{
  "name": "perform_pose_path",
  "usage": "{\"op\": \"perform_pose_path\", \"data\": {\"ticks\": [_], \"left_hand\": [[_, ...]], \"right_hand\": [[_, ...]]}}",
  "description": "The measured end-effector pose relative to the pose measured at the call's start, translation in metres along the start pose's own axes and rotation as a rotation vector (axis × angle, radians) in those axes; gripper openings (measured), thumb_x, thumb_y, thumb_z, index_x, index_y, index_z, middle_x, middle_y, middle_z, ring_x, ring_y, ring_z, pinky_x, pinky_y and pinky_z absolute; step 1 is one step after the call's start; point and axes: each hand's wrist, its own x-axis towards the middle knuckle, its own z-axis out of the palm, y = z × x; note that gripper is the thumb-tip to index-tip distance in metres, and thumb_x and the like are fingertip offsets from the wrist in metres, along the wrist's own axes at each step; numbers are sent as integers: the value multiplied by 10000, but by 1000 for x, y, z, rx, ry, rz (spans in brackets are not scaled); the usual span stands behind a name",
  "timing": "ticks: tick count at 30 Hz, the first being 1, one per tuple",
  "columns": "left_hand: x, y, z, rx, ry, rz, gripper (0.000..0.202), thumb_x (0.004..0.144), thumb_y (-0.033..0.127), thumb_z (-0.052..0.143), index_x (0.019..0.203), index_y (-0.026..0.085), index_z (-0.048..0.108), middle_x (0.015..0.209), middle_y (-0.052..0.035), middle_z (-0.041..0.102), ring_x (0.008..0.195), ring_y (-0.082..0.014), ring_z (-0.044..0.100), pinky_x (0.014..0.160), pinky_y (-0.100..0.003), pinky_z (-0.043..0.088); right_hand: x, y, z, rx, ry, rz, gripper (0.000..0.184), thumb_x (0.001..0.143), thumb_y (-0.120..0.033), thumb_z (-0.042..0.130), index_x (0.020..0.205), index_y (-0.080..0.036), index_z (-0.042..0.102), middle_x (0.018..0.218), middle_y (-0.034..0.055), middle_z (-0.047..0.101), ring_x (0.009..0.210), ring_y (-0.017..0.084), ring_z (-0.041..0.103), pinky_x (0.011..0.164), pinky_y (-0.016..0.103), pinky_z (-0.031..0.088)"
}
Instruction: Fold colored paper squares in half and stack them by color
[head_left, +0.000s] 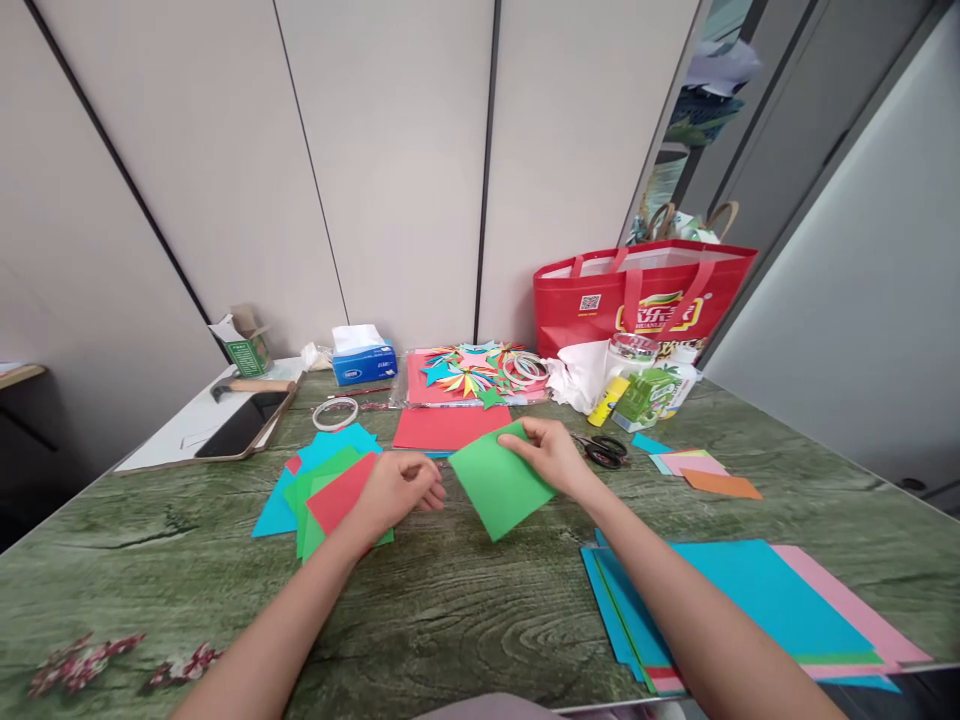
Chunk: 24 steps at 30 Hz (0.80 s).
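While the right hand (pixel 553 455) pinches the green paper sheet (pixel 499 490) by its edge above the wood-grain tabletop (pixel 450 625), a light grip avoids creases; the left hand (pixel 397 488), loosely curled, seemingly empty, could steady the opposite edge, clear of the black-handled scissors (pixel 606 452) beyond.

Front-centre passage is allowed over the green wood-grain tabletop (pixel 442 630); at far right it is blocked by a red shopping bag (pixel 634 300).
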Motion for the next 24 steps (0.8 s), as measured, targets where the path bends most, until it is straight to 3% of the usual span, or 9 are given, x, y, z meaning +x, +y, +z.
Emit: {"op": "perform_pose_path", "data": {"ticks": [4,8,10,13,16,18,20,21,24], "left_hand": [[2,5,-8,-49,162,108,224,728,344,476,758,142,568,739,-69,667,551,-161,619,488,-270,488],[3,3,-1,77,1,138,346,700,375,547,967,158,585,707,-26,660,573,-153,582,475,-236,440],[5,0,-4,134,-22,147,303,686,348,562,914,157,624,652,-19,652,624,-166,582,541,-245,445],[9,-1,-27,196,143,190,248,702,353,534,779,156,662,800,-55,672,794,-195,583,691,-266,438],[12,-5,-66,262,217,125,273,697,378,518,774,157,657,771,-49,663,704,-188,571,606,-252,426],[13,-11,-92,393,215,34,263,708,369,484,723,165,649,704,-45,649,652,-192,565,563,-253,414],[13,-19,-111,650,259,-51,177,686,282,497,649,182,638,707,-59,651,707,-226,576,621,-284,419],[13,-24,-116,783,340,-136,142,664,243,513,644,187,641,720,-80,655,735,-259,580,651,-323,419],[13,-31,-118,1035,418,-298,204,655,137,474,720,197,658,822,-133,660,841,-351,570,738,-479,376]], "right_hand": [[-2,0,9,26,10,-7,280,698,-440,573,687,-160,572,605,-13,563,548,114,475,475,213,363],[-10,-3,36,126,-138,-12,251,709,-393,587,818,-168,587,705,-3,626,616,131,555,533,223,425],[-10,-1,42,135,-104,-18,277,761,-394,529,919,-172,578,801,24,652,714,155,598,612,254,466],[-6,9,40,-148,15,-162,271,860,-324,383,883,-172,607,969,77,634,934,175,576,831,325,436],[-2,23,35,-522,-51,-315,230,853,-244,408,868,-157,620,1257,128,476,1230,229,352,992,428,295],[-2,31,36,-707,-132,-340,231,850,-211,406,946,-158,609,1316,139,412,1275,246,278,1009,496,236],[-3,37,40,-806,-198,-335,275,857,-185,380,1048,-154,575,1314,149,415,1260,244,313,1006,511,236],[-4,38,42,-830,-222,-332,299,859,-170,366,1090,-152,556,1303,147,430,1243,237,345,1005,500,248],[-5,40,44,-851,-244,-334,354,835,-106,367,1144,-160,531,1266,117,482,1194,216,416,1001,441,294]]}}
